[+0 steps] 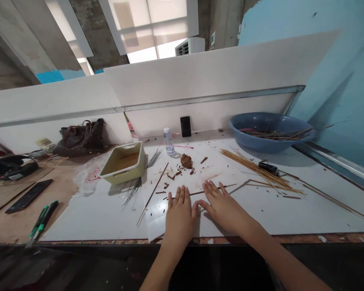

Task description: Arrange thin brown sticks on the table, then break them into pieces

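Note:
Both my hands lie palm down on the white work surface [115,222], fingers stretched out. Under the fingers of my left hand [179,214] and my right hand [223,207] runs a thin stick with a brown coating [197,193], partly hidden by them. My thumbs come close together between the hands. Beyond the fingertips sits a lump of brown dough-like material [186,161], with several broken bits [178,173] around it. Left of my left hand, another brown-coated stick [156,187] lies slanted.
Right: a bundle of thin sticks [251,165], a black object [268,168] and a blue basin [257,143] holding sticks. Left: a yellowish tub [121,176], thin wires [134,190], green-handled pliers [41,221] and a dark bag [81,141]. Behind: a clear bottle [169,143] and a phone [186,126].

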Demonstrator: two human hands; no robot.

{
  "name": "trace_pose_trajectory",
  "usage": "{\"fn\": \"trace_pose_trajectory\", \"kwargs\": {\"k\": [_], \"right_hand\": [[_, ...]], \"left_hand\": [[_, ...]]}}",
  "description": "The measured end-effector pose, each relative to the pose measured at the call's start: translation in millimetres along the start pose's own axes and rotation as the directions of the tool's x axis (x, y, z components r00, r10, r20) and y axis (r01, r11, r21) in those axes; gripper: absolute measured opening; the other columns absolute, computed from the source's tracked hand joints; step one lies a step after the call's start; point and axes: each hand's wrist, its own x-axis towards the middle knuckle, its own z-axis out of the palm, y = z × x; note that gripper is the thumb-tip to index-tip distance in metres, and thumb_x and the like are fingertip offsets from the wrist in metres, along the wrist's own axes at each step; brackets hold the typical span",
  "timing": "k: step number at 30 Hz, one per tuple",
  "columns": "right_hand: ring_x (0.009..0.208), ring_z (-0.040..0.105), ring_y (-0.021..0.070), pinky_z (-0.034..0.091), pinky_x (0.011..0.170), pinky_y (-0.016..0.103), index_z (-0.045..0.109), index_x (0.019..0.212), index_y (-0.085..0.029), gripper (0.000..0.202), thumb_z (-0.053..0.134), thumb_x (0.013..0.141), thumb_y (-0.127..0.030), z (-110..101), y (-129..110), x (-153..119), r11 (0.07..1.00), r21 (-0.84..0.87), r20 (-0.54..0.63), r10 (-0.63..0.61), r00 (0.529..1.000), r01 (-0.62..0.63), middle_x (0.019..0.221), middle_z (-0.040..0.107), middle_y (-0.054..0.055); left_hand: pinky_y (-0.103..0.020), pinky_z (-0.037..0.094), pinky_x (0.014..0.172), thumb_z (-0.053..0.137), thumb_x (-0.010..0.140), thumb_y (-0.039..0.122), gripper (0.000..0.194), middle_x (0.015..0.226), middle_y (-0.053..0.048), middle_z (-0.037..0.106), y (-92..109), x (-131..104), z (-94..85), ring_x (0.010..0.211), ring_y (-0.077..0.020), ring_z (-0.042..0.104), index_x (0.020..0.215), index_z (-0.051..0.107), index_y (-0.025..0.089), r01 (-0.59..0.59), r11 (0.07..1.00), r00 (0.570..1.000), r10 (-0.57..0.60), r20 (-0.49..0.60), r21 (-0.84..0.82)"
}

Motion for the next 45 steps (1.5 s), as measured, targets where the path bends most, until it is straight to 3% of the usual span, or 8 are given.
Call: {"fn": "trace_pose_trajectory", "kwargs": {"k": [8, 16, 24, 27, 31, 33, 38, 45], "right_hand": [[0.164, 0.030, 0.0335, 0.028, 0.134, 0.057, 0.034, 0.169, -0.003, 0.088, 0.029, 0.111, -0.069, 21, 5, -28, 0.999, -0.025, -0.026, -0.029, 0.999, 0.028, 0.174, 0.030, 0.023], [0.168, 0.016, 0.0335, 0.002, 0.133, 0.070, 0.024, 0.172, -0.007, 0.085, 0.022, 0.112, -0.067, 0, 9, 14, 0.999, -0.036, 0.041, 0.023, 0.999, -0.021, 0.177, 0.021, 0.023], [0.165, 0.027, 0.0356, 0.014, 0.134, 0.069, 0.024, 0.174, -0.011, 0.084, 0.032, 0.111, -0.067, 28, 19, -36, 0.993, -0.058, -0.092, -0.110, 0.990, 0.105, 0.175, 0.031, 0.023], [0.164, 0.030, 0.0351, 0.025, 0.134, 0.062, 0.030, 0.171, -0.006, 0.083, 0.036, 0.112, -0.064, 16, 29, -15, 0.991, -0.045, -0.019, -0.129, 0.992, 0.128, 0.174, 0.033, 0.025], [0.165, 0.028, 0.0328, 0.018, 0.133, 0.069, 0.027, 0.173, -0.012, 0.073, 0.032, 0.115, -0.056, 2, 37, 10, 0.986, -0.058, -0.004, -0.155, 0.988, 0.155, 0.174, 0.034, 0.022], [0.165, 0.030, 0.0327, 0.020, 0.132, 0.070, 0.020, 0.174, -0.016, 0.074, 0.034, 0.115, -0.056, 6, 38, 2, 0.983, -0.074, -0.051, -0.173, 0.984, 0.169, 0.174, 0.035, 0.020], [0.165, 0.031, 0.0307, 0.026, 0.135, 0.059, 0.012, 0.175, -0.015, 0.080, 0.040, 0.113, -0.058, 26, 40, -35, 0.968, -0.115, -0.133, -0.237, 0.962, 0.223, 0.176, 0.032, 0.018], [0.163, 0.034, 0.0339, 0.026, 0.132, 0.067, 0.033, 0.171, -0.013, 0.070, 0.035, 0.115, -0.054, 4, 43, 8, 0.982, -0.087, -0.040, -0.173, 0.984, 0.169, 0.172, 0.039, 0.023]], "left_hand": [[-0.059, 0.035, 0.132, 0.039, 0.114, 0.040, 0.059, 0.169, -0.016, 0.047, -3, -24, 19.6, 0.161, -0.0319, 0.041, 0.165, 0.047, 0.010, -0.048, 0.998, 0.994, 0.050, -0.095, 0.030], [-0.061, 0.028, 0.134, 0.031, 0.116, 0.033, 0.058, 0.171, -0.020, 0.040, -5, 21, -4.0, 0.163, -0.0328, 0.035, 0.162, 0.047, 0.002, 0.012, 0.999, 0.999, -0.013, 0.032, 0.044], [-0.055, 0.031, 0.135, 0.033, 0.115, 0.032, 0.058, 0.173, -0.016, 0.040, -21, -27, 15.2, 0.163, -0.0277, 0.037, 0.168, 0.040, 0.009, -0.184, 0.981, 0.981, 0.187, -0.046, 0.064], [-0.055, 0.028, 0.135, 0.032, 0.115, 0.031, 0.057, 0.172, -0.017, 0.042, -21, -9, 4.6, 0.164, -0.0282, 0.036, 0.166, 0.043, 0.009, -0.142, 0.989, 0.990, 0.142, -0.001, 0.045], [-0.064, 0.023, 0.135, 0.033, 0.115, 0.033, 0.059, 0.172, -0.022, 0.039, -16, 17, -7.9, 0.164, -0.0334, 0.035, 0.165, 0.043, 0.004, -0.020, 1.000, 0.998, 0.018, 0.068, 0.021], [-0.065, 0.022, 0.135, 0.033, 0.115, 0.034, 0.060, 0.172, -0.021, 0.038, -15, 8, -5.4, 0.164, -0.0335, 0.033, 0.166, 0.042, 0.004, -0.025, 1.000, 0.998, 0.024, 0.051, 0.008], [-0.063, 0.025, 0.134, 0.033, 0.115, 0.034, 0.060, 0.174, -0.016, 0.037, -22, -31, 11.9, 0.164, -0.0296, 0.034, 0.170, 0.035, 0.010, -0.111, 0.994, 0.994, 0.111, -0.020, 0.005], [-0.066, 0.018, 0.135, 0.031, 0.115, 0.035, 0.059, 0.174, -0.019, 0.036, -16, 7, -4.9, 0.165, -0.0328, 0.031, 0.167, 0.041, 0.008, 0.011, 1.000, 0.999, -0.010, 0.037, -0.020]]}}
